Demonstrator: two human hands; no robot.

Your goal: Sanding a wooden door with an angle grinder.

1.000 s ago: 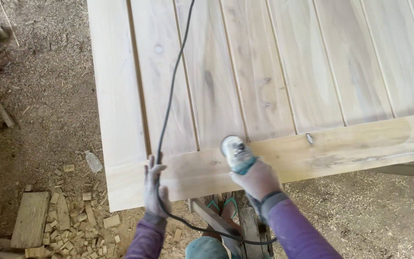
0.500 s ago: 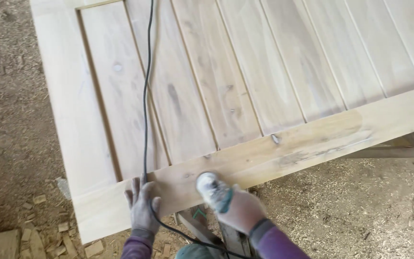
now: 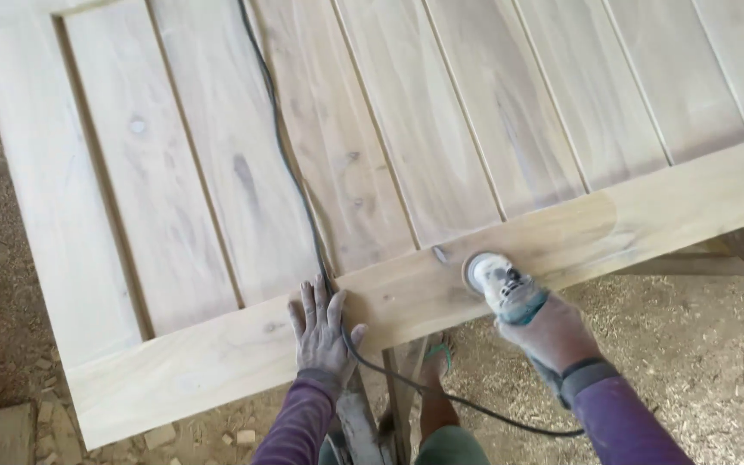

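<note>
While the right hand (image 3: 553,331) grips a small power sander (image 3: 499,282), fingers wrapped tight round its body, the sander's pad sits on the bottom rail of a big pale wooden door (image 3: 441,155) lying flat. That spot is near the rail's front edge, just right of a small dark knot mark (image 3: 439,255). Left hand (image 3: 322,331) is open and flat, fingers spread a little, palm pressed down on the same rail to the left of the sander, holding nothing. A black cord (image 3: 290,164) runs down across the door's vertical boards, passes right by the left hand's fingers, drops over the edge and loops back under toward the right wrist. Both arms wear purple sleeves (image 3: 303,422); the right wrist has a dark band. Rail wood around the sander looks slightly darker and smoother than further right. Below the door edge, part of a wooden stand (image 3: 402,379) shows, plus a bare foot in a sandal with a green strap (image 3: 437,357). Dirt floor (image 3: 691,344) is strewn with sawdust and wood scraps at lower left.
</note>
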